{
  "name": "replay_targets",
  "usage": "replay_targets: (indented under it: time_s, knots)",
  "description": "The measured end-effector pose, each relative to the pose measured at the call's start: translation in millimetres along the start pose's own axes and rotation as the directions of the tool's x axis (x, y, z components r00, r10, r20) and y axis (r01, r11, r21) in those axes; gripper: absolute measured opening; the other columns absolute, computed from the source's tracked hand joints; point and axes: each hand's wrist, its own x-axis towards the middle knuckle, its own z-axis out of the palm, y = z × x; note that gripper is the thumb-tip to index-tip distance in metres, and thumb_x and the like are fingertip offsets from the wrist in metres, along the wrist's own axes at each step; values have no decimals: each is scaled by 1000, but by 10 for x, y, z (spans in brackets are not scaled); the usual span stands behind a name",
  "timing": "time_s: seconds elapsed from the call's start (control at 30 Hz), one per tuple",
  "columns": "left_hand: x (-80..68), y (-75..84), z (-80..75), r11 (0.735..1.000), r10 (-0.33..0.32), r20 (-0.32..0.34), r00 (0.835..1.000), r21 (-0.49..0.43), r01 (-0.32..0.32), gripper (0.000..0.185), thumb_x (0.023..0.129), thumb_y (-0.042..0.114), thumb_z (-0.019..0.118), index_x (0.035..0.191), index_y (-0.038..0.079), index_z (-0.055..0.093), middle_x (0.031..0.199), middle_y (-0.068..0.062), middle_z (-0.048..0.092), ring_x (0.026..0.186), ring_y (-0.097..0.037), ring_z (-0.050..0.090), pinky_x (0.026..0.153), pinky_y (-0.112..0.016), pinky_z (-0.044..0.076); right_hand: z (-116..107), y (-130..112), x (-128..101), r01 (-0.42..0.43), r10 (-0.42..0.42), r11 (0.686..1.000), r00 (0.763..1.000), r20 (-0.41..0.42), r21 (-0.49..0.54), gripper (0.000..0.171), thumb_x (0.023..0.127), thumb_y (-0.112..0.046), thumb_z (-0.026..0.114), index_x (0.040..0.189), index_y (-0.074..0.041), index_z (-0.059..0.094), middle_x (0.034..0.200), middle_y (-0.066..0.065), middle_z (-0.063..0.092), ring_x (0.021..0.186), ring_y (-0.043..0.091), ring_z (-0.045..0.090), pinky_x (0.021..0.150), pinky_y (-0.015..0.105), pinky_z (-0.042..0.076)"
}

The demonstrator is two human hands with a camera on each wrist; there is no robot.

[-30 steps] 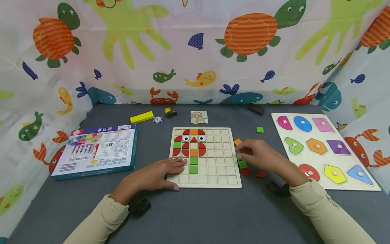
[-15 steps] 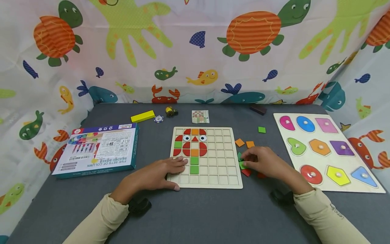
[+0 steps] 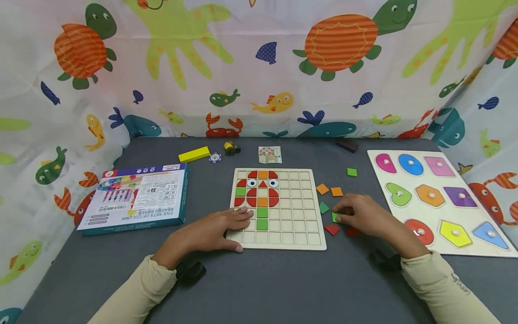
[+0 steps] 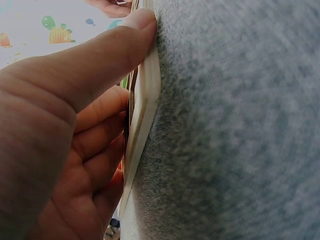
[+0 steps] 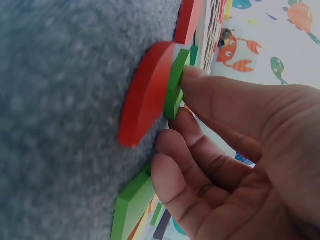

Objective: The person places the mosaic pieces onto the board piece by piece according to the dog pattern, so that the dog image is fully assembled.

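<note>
A wooden grid board (image 3: 297, 240) lies on the table with red, orange and green pieces and two eye tiles set in its left half. My left hand (image 3: 216, 229) rests on its front left corner, fingers extended over the grid and thumb (image 4: 137, 27) along the edge. Right of the board, my right hand (image 3: 364, 213) pinches a green square tile (image 5: 176, 85) between thumb and index finger, low at the tabletop. A red curved piece (image 5: 147, 92) lies beside that tile. Another green tile (image 5: 132, 205) sits by the other fingertips, hidden in the head view.
Loose orange tiles (image 3: 337, 192), a dark green piece (image 3: 323, 207) and a red piece (image 3: 332, 229) lie near the board. A shape puzzle (image 3: 388, 184) stands right, a boxed set (image 3: 133, 198) left. A picture card (image 3: 270, 155), yellow block (image 3: 194, 154) and poker chip (image 3: 215, 157) lie behind.
My right hand has come down onto the loose pieces, taken the green tile and drawn it right, away from the dark green piece. The left hand stays on the board.
</note>
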Motion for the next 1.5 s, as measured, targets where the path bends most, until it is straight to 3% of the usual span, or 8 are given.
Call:
replay_targets:
  time_s: [0.27, 0.63, 0.8, 0.97, 1.1, 1.37, 1.5]
  knots:
    - [-38, 1, 30, 1000, -12, -10, 1000, -18, 12, 73, 86, 41, 73, 146, 10, 45, 156, -1, 32, 145, -22, 19, 112, -48, 26, -14, 11, -3, 30, -30, 999, 1000, -2, -23, 15, 85, -9, 75, 100, -5, 74, 89, -3, 61, 79, 13, 54, 70, 34, 49]
    - [-50, 24, 55, 999, -27, 1, 1000, -42, 27, 73, 87, 40, 73, 146, 10, 45, 156, -2, 32, 146, -22, 18, 112, -49, 24, 27, -246, 68, 106, -102, 991, 993, -58, 76, 9, 89, -7, 71, 98, -8, 72, 87, -7, 64, 77, 10, 56, 67, 29, 49]
    - [-33, 34, 23, 999, -33, 6, 999, -40, 33, 73, 87, 39, 73, 147, 10, 44, 156, -1, 32, 146, -22, 18, 112, -49, 24, 61, -402, 179, 156, -155, 977, 988, -19, 147, 10, 89, -5, 70, 99, -7, 73, 90, -6, 65, 75, 11, 55, 65, 27, 48]
    - [-21, 30, 33, 999, -26, 8, 1000, -27, 26, 72, 87, 41, 72, 146, 11, 45, 156, 0, 32, 145, -21, 19, 112, -48, 25, 149, -554, 272, 174, -189, 965, 980, 60, 194, 13, 90, -7, 70, 103, -6, 72, 98, -5, 67, 85, 11, 58, 73, 28, 51]
    - [-23, 30, 40, 999, -26, 8, 1000, -26, 26, 72, 87, 40, 73, 146, 11, 45, 155, -1, 33, 145, -21, 20, 112, -48, 24, 249, -731, 395, 223, -250, 953, 961, 116, 206, 12, 91, -8, 68, 103, -8, 73, 97, -5, 67, 83, 11, 58, 72, 29, 51]
    - [-15, 4, 8, 999, -15, 19, 1000, -28, 15, 73, 86, 36, 74, 146, 8, 44, 156, -4, 31, 145, -22, 19, 113, -47, 24, 491, -1088, 631, 336, -386, 910, 901, 197, 242, 11, 91, -6, 68, 100, -9, 74, 93, -6, 67, 79, 7, 57, 72, 27, 51]
    - [5, 11, -10, 1000, 1, 22, 1000, -28, 0, 73, 87, 35, 74, 147, 8, 43, 156, -5, 31, 145, -23, 18, 113, -46, 24, 573, -1186, 693, 353, -395, 911, 894, 211, 211, 12, 91, -3, 67, 99, -8, 74, 93, -1, 69, 76, 5, 57, 70, 25, 50]
